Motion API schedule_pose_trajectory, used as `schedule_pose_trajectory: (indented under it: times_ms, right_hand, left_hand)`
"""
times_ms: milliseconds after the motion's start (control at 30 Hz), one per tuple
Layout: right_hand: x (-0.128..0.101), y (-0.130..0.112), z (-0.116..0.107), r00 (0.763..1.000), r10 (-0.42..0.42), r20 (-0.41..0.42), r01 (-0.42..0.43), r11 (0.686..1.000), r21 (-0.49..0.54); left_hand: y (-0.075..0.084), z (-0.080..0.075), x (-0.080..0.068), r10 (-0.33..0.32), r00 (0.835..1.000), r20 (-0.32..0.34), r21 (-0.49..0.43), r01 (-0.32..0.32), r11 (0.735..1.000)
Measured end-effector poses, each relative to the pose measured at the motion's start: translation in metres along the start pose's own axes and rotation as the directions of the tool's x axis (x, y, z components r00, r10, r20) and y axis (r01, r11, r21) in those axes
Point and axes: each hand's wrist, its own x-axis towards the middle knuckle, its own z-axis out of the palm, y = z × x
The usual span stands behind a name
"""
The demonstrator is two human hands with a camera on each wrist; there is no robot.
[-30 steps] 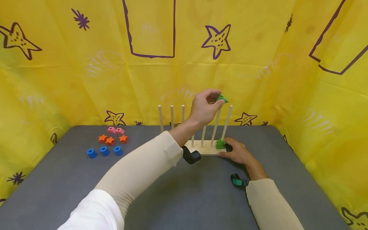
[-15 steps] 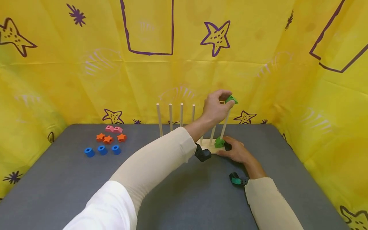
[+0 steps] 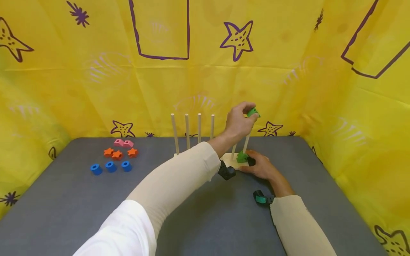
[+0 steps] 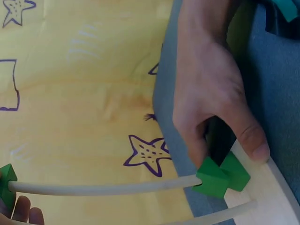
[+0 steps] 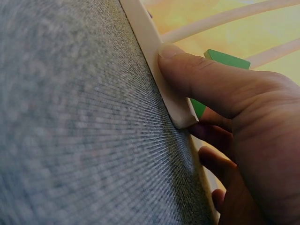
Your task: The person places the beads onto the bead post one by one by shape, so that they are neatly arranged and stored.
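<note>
While my left hand (image 3: 238, 122) is raised over the far right end of the wooden peg board (image 3: 231, 160), its fingers are curled tight around a green block (image 3: 252, 112), pinching it at the top of the rightmost peg (image 3: 246, 143). In the left wrist view that block (image 4: 6, 183) sits at the peg's tip, just beside my fingertips (image 4: 22, 210). Below those fingers, at the foot of the same peg, a second green block (image 3: 241, 156) already lies on the board. My right hand (image 3: 260, 166) rests low at the board's right corner, thumb (image 5: 197, 75) pressed along its edge and the other fingers curled round the end, gripping it against the grey table (image 3: 205, 209). Well away to the left of both hands lie three blue rings (image 3: 110, 166), three orange stars (image 3: 117, 153) and two pink blocks (image 3: 123, 143). Four bare pegs (image 3: 192, 129) stand just left of my raised wrist.
</note>
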Motion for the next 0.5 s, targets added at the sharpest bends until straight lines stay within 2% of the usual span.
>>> schedule_pose_trajectory:
  times_ms: [267,500]
  right_hand:
    - [-0.001,0.003,-0.001,1.0,-0.016,-0.01,0.016,1.0,-0.009]
    - [0.0,0.003,-0.001,1.0,-0.004,0.003,0.004,1.0,-0.003]
  left_hand:
    - [-0.01,0.008,-0.005,-0.018,0.999,-0.026,0.022,0.019,1.0]
    - [-0.021,0.012,-0.011,-0.082,0.995,-0.056,-0.057,0.079,0.995]
